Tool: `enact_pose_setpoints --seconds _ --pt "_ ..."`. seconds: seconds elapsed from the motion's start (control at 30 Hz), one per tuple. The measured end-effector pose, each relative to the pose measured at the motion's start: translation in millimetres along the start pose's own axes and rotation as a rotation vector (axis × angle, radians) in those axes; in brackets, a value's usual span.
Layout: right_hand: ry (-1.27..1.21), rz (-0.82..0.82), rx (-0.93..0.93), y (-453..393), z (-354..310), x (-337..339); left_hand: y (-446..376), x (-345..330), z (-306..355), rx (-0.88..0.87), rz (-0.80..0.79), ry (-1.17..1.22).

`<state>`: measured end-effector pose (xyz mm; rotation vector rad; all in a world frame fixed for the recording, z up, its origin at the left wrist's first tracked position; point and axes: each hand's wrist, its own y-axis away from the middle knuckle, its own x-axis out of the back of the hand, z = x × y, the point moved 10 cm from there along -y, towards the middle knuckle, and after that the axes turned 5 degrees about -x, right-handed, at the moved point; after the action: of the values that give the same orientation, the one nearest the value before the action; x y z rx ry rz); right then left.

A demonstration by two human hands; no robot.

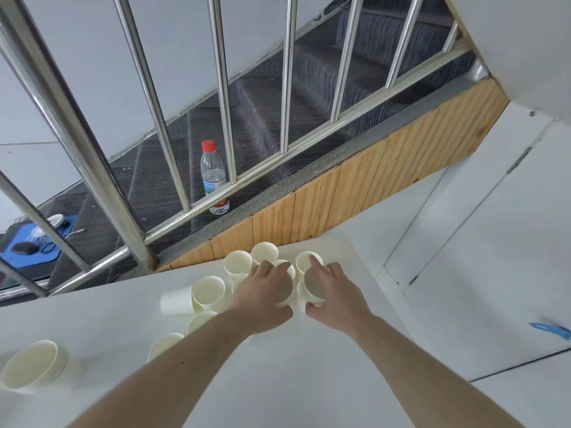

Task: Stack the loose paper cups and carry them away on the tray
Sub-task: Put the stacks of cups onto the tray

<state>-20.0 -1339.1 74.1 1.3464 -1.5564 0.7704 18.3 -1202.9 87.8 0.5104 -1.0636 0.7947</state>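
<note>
From my head camera I look down my two bare forearms, reaching forward over a white bench (pixel 278 381). Nearest, at the bench's left edge, a short nested stack of cups (pixel 32 367) stands well apart from the rest. Further in, loose paper cups (pixel 208 293) cluster just left of my arms; one cup lies on its side (pixel 174 299), the others stand upright.

My left hand (pixel 265 293) curls its fingers and thumb around a cup I can barely see beneath it. My right hand (pixel 332 288) grips another cup (pixel 310 299) by its side, with the forefinger stretched over the rim of a cup behind (pixel 304 261). More upright cups stand just beyond the fingers, touching or nearly so.

Past the bench edge runs a wooden panel (pixel 355 193), then a steel railing (pixel 222 97) before dark stairs. A clear water bottle with a red cap (pixel 213 174) stands behind the bars. A blue object (pixel 551 330) lies far right.
</note>
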Motion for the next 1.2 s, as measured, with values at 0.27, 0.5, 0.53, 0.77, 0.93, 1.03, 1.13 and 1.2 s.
enact_pose_setpoints --seconds 0.27,0.5,0.53,0.77,0.93,1.03,1.13,1.2 --pt "-0.002 0.034 -0.024 -19 8 11 -14 -2 -6 0.057 -0.020 -0.026" --pt "0.039 -0.061 -0.050 -34 22 -23 -18 -53 -19 0.059 -0.184 -0.097" --pt "0.047 -0.097 -0.060 -35 25 -32 -17 -59 -22 0.067 -0.209 -0.104" --pt "0.033 -0.220 -0.080 -37 40 -77 -16 -92 -36 0.133 -0.294 -0.105" --pt "0.004 -0.158 -0.055 -41 39 -64 -20 -80 -34 0.116 -0.192 -0.042" --pt "-0.017 -0.102 -0.032 -46 33 -42 -27 -51 -26 0.094 -0.069 0.014" --pt "-0.045 -0.046 -0.014 -51 26 -17 -35 -17 -18 0.075 0.040 0.028" --pt "-0.053 -0.017 0.006 -55 21 -2 -41 0 -15 0.060 0.071 0.023"
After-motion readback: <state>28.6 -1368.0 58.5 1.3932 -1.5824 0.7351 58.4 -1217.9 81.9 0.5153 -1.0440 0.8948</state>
